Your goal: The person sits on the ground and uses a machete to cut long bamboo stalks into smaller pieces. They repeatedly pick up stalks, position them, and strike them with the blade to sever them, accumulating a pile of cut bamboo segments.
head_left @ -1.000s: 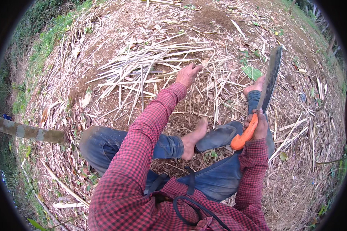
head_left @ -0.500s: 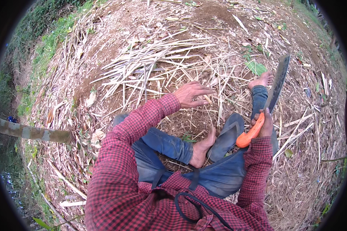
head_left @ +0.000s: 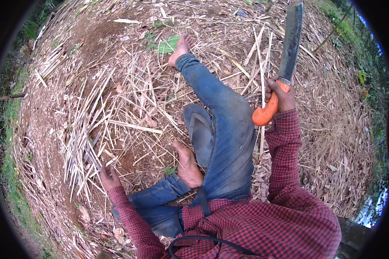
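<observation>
My right hand [head_left: 282, 96] is wrapped around the curved orange handle of a machete [head_left: 291, 43]. Its broad dark blade points up and away, above the littered ground at the right. Low on the left, my left hand [head_left: 110, 178] reaches to the near end of a loose pile of split pale strips [head_left: 80, 149], its fingers apart. Nothing shows clearly in those fingers, though the strips lie right at their tips.
My legs in blue jeans [head_left: 229, 116] spread across the middle, with bare feet [head_left: 188, 166]. A grey flip-flop [head_left: 199, 134] lies between them. Dry leaves and scattered strips cover the ground, with a green leaf [head_left: 168, 44] by the far foot.
The view has swung to the right. My left hand has gone from in front of my legs to the strip pile. My right hand keeps its grip on the machete, now farther from my leg.
</observation>
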`<state>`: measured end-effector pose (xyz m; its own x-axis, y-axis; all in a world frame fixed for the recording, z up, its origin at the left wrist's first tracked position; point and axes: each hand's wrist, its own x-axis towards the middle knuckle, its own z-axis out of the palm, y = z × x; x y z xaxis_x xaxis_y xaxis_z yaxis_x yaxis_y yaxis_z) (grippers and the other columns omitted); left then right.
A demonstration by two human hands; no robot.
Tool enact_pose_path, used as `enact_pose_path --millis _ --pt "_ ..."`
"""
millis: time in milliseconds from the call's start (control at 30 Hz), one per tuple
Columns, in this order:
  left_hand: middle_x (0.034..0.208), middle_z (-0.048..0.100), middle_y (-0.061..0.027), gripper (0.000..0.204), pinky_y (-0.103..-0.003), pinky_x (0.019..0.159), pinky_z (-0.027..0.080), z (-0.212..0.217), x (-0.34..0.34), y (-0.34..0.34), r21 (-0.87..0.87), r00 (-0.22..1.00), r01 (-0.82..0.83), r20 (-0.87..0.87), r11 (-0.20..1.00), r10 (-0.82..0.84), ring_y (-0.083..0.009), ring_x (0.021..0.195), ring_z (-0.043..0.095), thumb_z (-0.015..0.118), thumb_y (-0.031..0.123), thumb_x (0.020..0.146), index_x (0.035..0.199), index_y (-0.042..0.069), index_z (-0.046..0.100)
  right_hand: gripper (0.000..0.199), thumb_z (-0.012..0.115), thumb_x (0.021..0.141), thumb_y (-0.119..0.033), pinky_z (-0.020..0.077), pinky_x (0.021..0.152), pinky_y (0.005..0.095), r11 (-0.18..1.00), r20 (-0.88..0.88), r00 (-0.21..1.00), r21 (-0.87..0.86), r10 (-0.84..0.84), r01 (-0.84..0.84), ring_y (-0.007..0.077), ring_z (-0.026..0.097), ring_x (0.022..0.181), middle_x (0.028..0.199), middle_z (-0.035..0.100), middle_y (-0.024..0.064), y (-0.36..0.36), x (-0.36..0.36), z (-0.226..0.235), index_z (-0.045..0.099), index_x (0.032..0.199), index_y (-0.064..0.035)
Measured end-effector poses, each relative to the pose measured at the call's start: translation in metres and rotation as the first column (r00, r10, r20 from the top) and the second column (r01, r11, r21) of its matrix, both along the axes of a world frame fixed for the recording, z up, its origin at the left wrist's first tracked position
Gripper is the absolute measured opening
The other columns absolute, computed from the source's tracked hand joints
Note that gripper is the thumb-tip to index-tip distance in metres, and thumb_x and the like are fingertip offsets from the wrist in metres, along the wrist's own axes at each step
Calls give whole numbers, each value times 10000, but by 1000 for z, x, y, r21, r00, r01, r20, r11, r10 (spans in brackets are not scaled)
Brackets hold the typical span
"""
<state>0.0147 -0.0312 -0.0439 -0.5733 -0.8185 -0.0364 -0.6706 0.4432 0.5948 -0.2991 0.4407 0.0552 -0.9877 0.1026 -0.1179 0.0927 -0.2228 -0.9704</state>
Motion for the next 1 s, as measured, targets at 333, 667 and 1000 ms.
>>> enact_pose_path --millis 333,667,1000 --pt "868 646 -178 133 -356 637 539 227 -129 252 -386 -421 906 -861 -173 -286 -257 735 661 604 37 801 888 -51 651 582 755 650 -198 452 886 393 411 338 844 898 -416 -158 307 600 982 990 624 195 131 33 -213 532 1144 13" --pt "880 621 -4 271 -221 604 483 236 -108 291 -429 -401 878 -901 213 -165 -114 714 597 596 45 800 1024 159 698 635 809 593 -263 477 836 375 586 480 822 775 -306 -235 291 612 908 1023 614 197 129 24 -223 548 1084 43" --pt "922 609 -137 287 -276 788 491 152 -152 292 207 323 946 -647 248 -691 -198 856 620 537 102 874 1137 -11 557 470 792 645 -144 517 686 308 844 102 991 537 -87 19 176 605 721 850 616 89 135 14 -91 554 1015 21"
